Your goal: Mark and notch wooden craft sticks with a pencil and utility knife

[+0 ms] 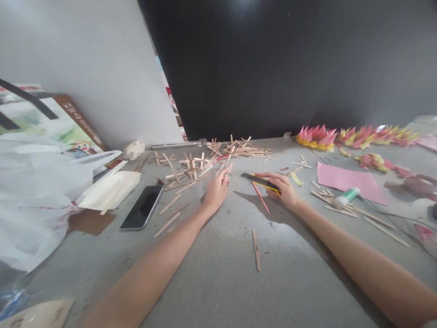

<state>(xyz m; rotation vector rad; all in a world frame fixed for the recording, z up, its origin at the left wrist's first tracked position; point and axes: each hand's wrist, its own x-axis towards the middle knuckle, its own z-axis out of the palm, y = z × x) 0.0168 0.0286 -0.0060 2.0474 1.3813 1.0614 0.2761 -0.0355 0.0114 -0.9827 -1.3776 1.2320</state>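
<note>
1. Knife of black-and-yellow plastic (261, 181) is clamped in the right hand's (284, 189) grip, held along its body, probably for steadiness.
2. Left hand (215, 189) pinches its fingertips together; from here, apparently on a short pale wooden stick (229, 170).
3. Flat wooden sticks (255, 151) lie heaped just beyond on the grey tabletop (218, 278), presumably for easy reach.

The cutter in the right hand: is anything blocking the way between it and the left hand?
Nothing visible does: between the cutter and the left hand only grey tabletop shows. The red striped stick by the right hand lies outside that gap.
</note>
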